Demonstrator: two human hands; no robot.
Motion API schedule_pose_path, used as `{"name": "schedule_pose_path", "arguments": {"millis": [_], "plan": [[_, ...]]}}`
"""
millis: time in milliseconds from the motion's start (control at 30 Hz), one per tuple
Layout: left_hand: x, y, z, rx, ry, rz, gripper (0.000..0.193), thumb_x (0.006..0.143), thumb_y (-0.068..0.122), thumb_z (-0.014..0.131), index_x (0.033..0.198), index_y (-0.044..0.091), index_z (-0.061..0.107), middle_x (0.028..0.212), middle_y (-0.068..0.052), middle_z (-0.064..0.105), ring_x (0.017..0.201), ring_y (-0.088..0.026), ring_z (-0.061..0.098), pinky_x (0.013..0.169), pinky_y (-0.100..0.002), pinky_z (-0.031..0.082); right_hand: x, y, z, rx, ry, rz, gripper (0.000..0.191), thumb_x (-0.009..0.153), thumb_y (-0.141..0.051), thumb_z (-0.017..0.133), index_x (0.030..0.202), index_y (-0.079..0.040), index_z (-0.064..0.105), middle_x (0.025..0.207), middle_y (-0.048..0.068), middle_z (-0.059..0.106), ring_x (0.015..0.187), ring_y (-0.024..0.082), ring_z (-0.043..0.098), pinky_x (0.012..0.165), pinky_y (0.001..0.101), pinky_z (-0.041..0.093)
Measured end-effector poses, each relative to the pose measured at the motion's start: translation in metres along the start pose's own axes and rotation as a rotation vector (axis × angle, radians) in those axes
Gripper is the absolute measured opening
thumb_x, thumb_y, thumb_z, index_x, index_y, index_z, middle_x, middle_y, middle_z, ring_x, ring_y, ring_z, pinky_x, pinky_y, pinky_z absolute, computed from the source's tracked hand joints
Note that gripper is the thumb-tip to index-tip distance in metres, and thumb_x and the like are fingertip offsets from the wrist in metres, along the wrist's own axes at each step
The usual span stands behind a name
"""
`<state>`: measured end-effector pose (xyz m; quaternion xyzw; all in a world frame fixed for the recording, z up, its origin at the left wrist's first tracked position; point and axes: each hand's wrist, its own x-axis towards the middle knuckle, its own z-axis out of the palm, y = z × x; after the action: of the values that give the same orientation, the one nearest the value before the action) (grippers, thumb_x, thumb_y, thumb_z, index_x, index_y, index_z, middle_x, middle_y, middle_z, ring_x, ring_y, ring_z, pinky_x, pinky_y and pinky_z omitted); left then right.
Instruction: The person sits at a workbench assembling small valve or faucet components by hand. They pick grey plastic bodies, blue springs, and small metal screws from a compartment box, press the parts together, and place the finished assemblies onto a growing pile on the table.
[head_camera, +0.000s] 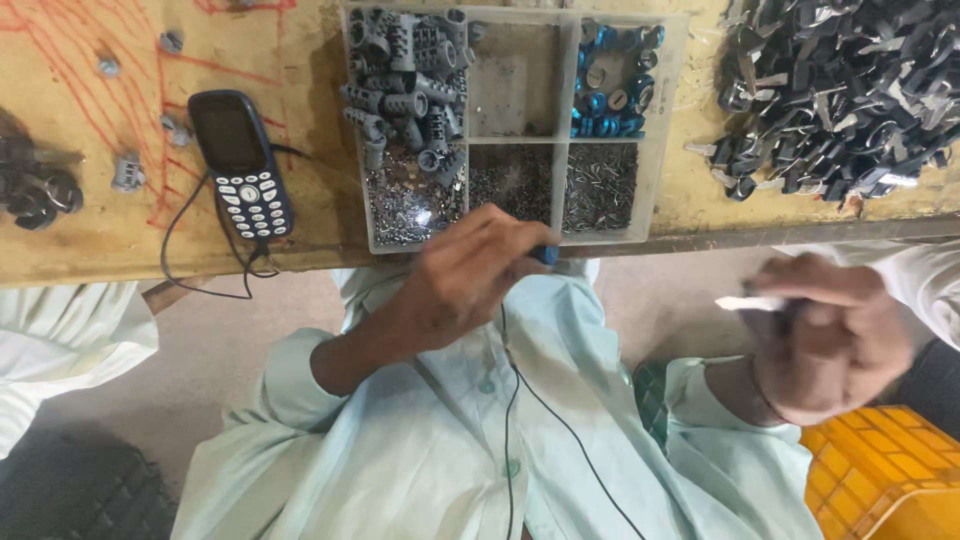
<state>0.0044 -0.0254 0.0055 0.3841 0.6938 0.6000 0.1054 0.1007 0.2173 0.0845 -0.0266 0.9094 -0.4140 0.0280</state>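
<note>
Left hand sits at the near edge of the workbench, fingers curled tight around a small blue part, just below the clear compartment tray. Right hand is off the bench, well apart from the left, closed around a key with the flat silver blade poking out to the left; motion blur hides the finer grip detail. Tray holds grey cylinders top left, blue caps top right, tiny metal pins in the lower cells. Pile of dark-headed keys on the bench right of the tray. Keypad phone with a black cable lies left of it. Yellow crate bottom right.
</note>
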Motion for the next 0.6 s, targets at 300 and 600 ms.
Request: {"name": "schedule_pose_path", "arguments": {"millis": [300,600], "plan": [[-0.004,0.0,0.0,-0.631,-0.175,-0.198,0.024,0.093,-0.001,0.078,0.115,0.005,0.071,0.104,-0.006,0.076,0.097,-0.016,0.075,0.087,-0.029,0.061,0.041,0.014,0.004,0.046,-0.258,-0.514,0.047,0.076,-0.007,0.077,0.122,-0.012,0.072,0.067,-0.003,0.048,0.058,0.017,0.051,0.054,0.036,0.039],[-0.023,0.0,0.009,-0.56,-0.069,-0.215,0.044,0.095,0.006,0.081,0.13,0.004,0.054,0.114,-0.01,0.075,0.112,-0.018,0.075,0.1,-0.032,0.062,0.047,0.016,0.01,0.079,-0.223,-0.534,0.039,0.078,-0.015,0.088,0.114,-0.014,0.073,0.064,-0.004,0.048,0.055,0.015,0.05,0.051,0.0346,0.033]]}}
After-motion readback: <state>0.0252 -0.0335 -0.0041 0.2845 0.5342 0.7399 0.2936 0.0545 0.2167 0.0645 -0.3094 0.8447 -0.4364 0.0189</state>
